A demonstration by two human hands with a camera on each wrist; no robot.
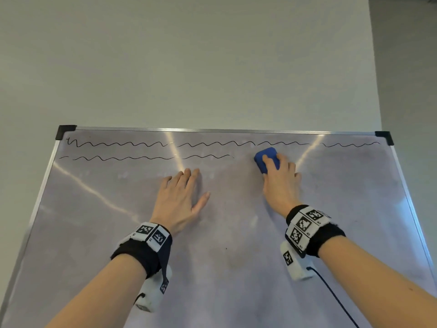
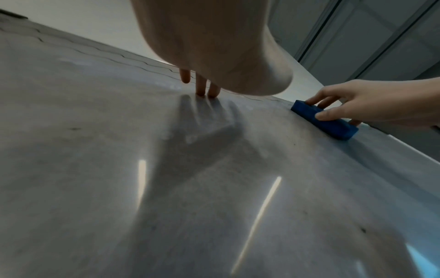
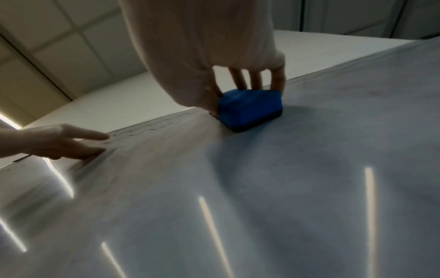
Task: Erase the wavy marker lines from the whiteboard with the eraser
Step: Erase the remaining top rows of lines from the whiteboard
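Note:
A whiteboard (image 1: 224,245) with a silver frame fills the lower head view. Two black wavy lines run along its top: the upper line (image 1: 123,144) spans nearly the full width with gaps, and the lower line (image 1: 142,158) stops near the middle. My right hand (image 1: 279,176) grips a blue eraser (image 1: 264,158) and holds it against the board just below the upper line, right of the lower line's end. The eraser (image 3: 250,109) shows under my fingers in the right wrist view. My left hand (image 1: 182,195) rests flat on the board with straight fingers (image 2: 202,86), below the lower line.
Black plastic corners (image 1: 66,131) cap the board's top edge. A plain wall (image 1: 212,67) rises behind it. Light streaks reflect off the board surface (image 3: 214,235). A black cable (image 1: 335,301) runs from my right wrist camera.

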